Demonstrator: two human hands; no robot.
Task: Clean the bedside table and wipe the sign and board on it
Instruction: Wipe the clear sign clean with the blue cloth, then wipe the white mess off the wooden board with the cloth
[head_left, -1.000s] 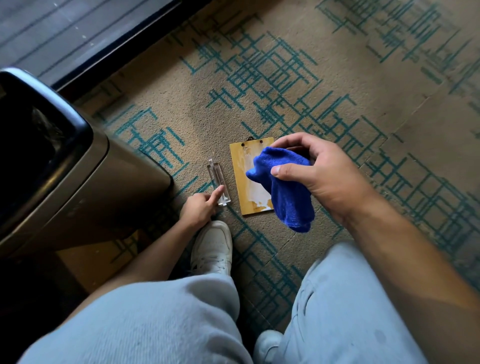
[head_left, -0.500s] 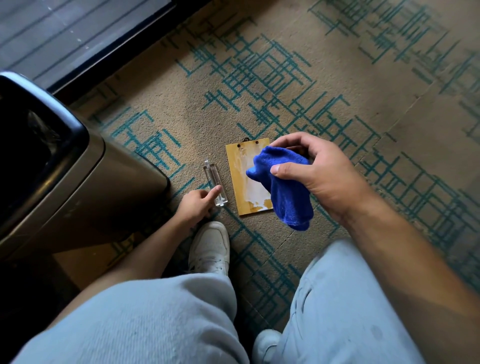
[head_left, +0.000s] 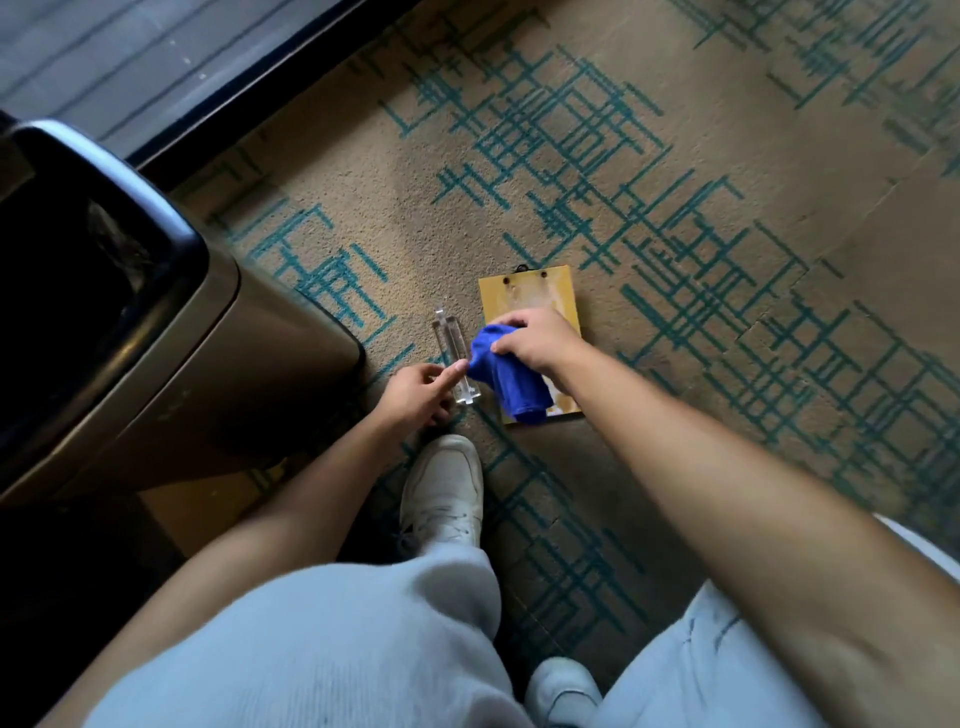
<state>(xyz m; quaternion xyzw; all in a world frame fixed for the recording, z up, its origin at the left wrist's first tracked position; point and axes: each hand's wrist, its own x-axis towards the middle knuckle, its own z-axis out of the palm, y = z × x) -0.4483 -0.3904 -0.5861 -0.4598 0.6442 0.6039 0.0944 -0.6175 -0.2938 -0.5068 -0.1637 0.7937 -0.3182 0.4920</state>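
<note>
Dim warm light, deep shadow at left, wide-angle bending at edges, soft focus

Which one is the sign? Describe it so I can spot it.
Start at the dark bin on the left, then look right across the carpet. The sign lies beside the yellow board, under the left hand's fingertip. It alone is clear and narrow.

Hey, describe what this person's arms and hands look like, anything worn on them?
Both arms are bare as far up as the view shows: no sleeves visible. The left hand and right hand wear no gloves, and no rings, watch or bracelets show. Lower down, the person wears light grey trousers and white sneakers.
</note>
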